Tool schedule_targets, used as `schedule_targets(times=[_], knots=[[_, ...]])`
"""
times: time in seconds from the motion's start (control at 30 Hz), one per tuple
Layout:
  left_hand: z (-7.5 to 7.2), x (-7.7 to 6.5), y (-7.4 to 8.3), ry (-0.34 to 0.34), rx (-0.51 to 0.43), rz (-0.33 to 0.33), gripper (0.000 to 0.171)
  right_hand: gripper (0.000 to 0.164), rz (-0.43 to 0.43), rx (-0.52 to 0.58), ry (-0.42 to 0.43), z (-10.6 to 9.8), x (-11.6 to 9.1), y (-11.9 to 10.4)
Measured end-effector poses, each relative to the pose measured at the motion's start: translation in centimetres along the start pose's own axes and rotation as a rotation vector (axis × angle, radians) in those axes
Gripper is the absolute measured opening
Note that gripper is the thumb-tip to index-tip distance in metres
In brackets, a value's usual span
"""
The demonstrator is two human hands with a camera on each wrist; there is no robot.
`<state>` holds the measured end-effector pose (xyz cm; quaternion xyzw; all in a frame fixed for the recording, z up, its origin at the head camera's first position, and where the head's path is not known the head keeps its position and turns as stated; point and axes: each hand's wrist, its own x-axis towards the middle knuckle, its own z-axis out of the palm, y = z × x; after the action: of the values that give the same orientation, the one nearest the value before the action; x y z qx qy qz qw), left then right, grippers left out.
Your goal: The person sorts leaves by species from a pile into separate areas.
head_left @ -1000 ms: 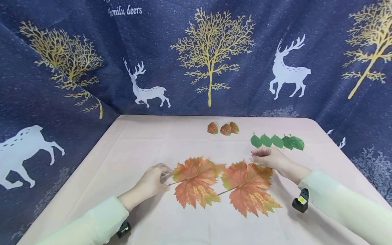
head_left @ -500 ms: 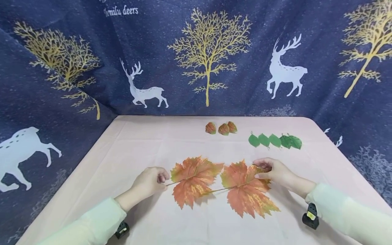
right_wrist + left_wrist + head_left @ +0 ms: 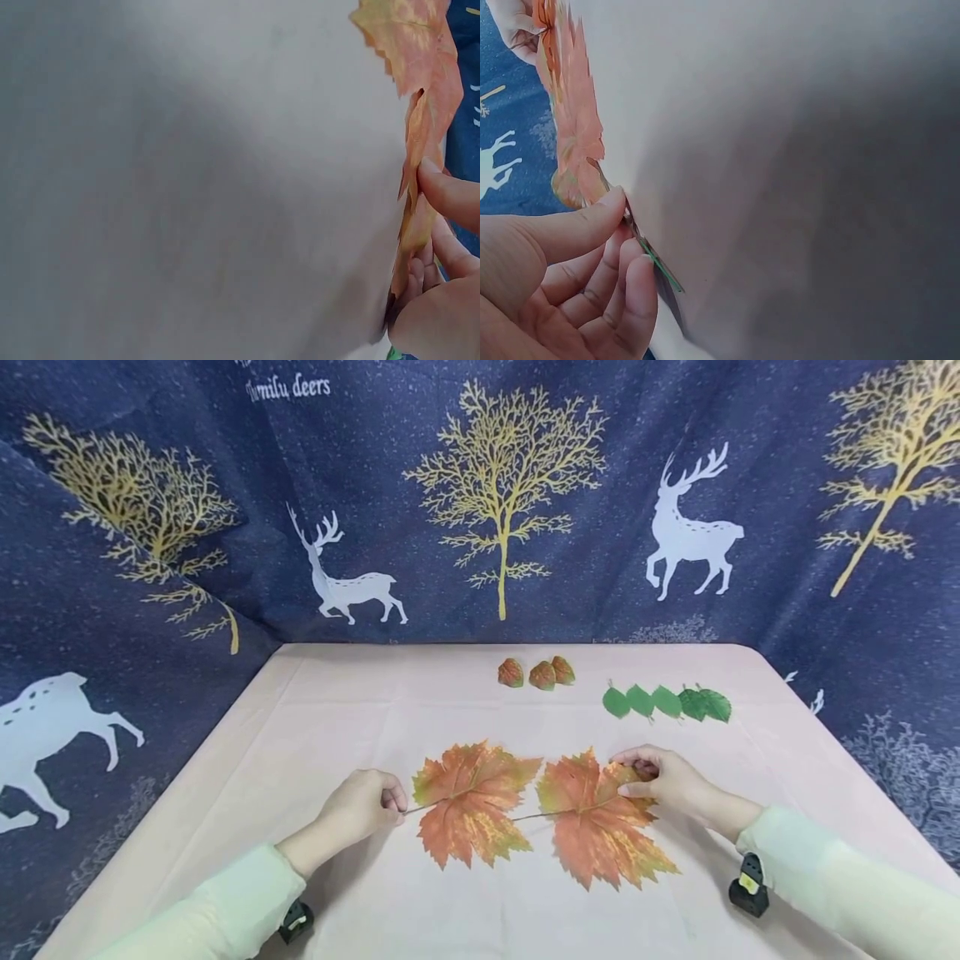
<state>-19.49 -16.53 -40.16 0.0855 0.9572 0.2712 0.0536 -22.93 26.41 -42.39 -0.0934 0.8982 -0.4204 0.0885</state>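
Note:
Two large orange maple-like leaves with green-yellow edges lie side by side in the head view. At the left leaf [image 3: 472,802], my left hand [image 3: 363,806] pinches the thin stem between thumb and fingers. The left wrist view shows the green stem end [image 3: 662,266] poking out past those fingers. My right hand [image 3: 667,781] grips the upper right part of the right leaf [image 3: 588,835], its thumb on top. That leaf's stem points left and meets the left leaf's right edge. In the right wrist view the gripped leaf [image 3: 420,67] is seen nearly edge-on along the thumb.
Beyond my right hand, several green leaves [image 3: 666,702] form an overlapping row. Three small red-green leaves [image 3: 542,675] lie near the far edge of the pale pink tabletop [image 3: 360,710]. A dark blue cloth [image 3: 435,577] printed with deer and trees hangs behind.
My right hand has come down from above the right leaf's top edge and taken hold of its upper right part. The leaf has turned slightly, its stem end rising. My left hand keeps its pinch.

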Motion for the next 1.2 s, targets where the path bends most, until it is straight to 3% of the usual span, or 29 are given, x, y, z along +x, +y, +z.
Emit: schedule_targets(times=[0.37,0.7,0.87,1.2], knots=[[-0.9,0.1,-0.2,-0.039,-0.04,0.027,0.017,0.045,-0.031,0.005,-0.026,-0.1,0.3,-0.1],[-2.2,0.5,-0.3,-0.03,-0.035,0.056,0.014,0.047,-0.028,0.017,-0.024,0.1,0.0,0.0],[-2.4,0.5,-0.7,-0.012,-0.047,0.036,0.013,0.049,-0.04,0.013,-0.038,0.1,-0.2,0.3],[-3.5,2.3,-1.3,0.04,0.002,0.003,0.01,0.051,-0.056,0.02,-0.049,-0.5,-0.1,0.3]])
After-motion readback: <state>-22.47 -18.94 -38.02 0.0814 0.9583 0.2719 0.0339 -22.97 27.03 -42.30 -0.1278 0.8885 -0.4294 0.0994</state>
